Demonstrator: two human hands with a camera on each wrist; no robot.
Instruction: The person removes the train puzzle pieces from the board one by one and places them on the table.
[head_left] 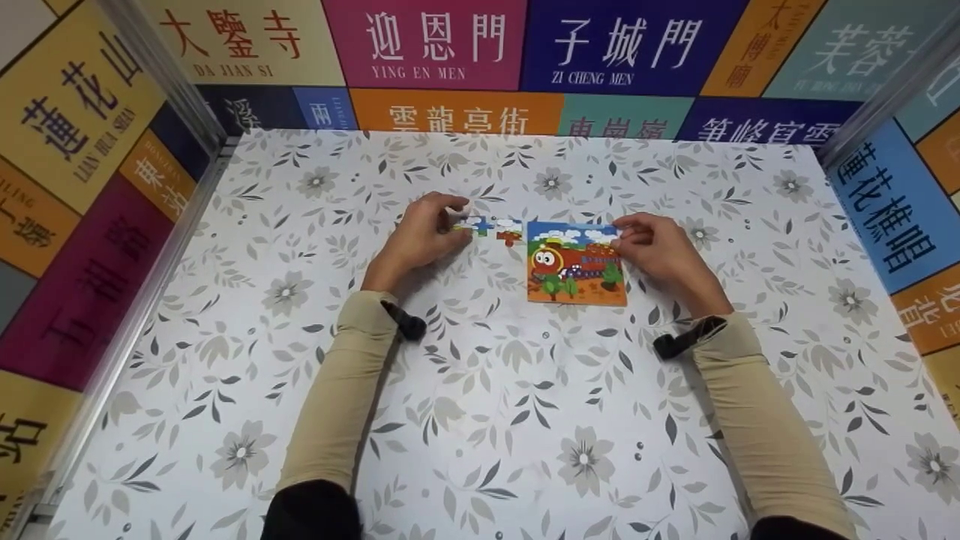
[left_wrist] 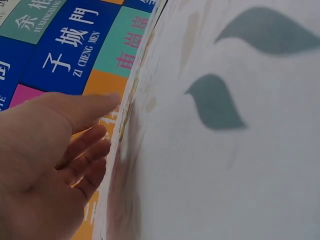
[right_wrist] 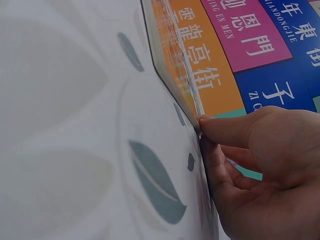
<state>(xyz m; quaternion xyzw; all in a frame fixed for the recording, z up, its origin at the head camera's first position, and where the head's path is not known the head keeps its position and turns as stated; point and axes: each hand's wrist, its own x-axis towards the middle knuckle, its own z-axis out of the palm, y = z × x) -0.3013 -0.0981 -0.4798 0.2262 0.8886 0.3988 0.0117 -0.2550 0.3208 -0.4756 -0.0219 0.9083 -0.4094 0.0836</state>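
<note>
A square train picture board (head_left: 576, 264) lies on the patterned table, showing a red cartoon train under a blue sky. At its upper right edge my right hand (head_left: 658, 251) pinches the board; the right wrist view shows the thumb at the corner of the board's edge (right_wrist: 172, 90). To the left are small jigsaw pieces: a blue and white piece (head_left: 478, 225) and another with red on it (head_left: 510, 233). My left hand (head_left: 418, 236) is beside the blue and white piece, thumb and forefinger apart around its left end. Fingers partly cover that end.
A white tabletop (head_left: 480, 420) with grey leaves and flowers extends around both hands. Coloured panels with Chinese lettering (head_left: 439, 45) stand along the back and both sides. Beige sleeves with black wrist cameras (head_left: 679, 343) cover the forearms.
</note>
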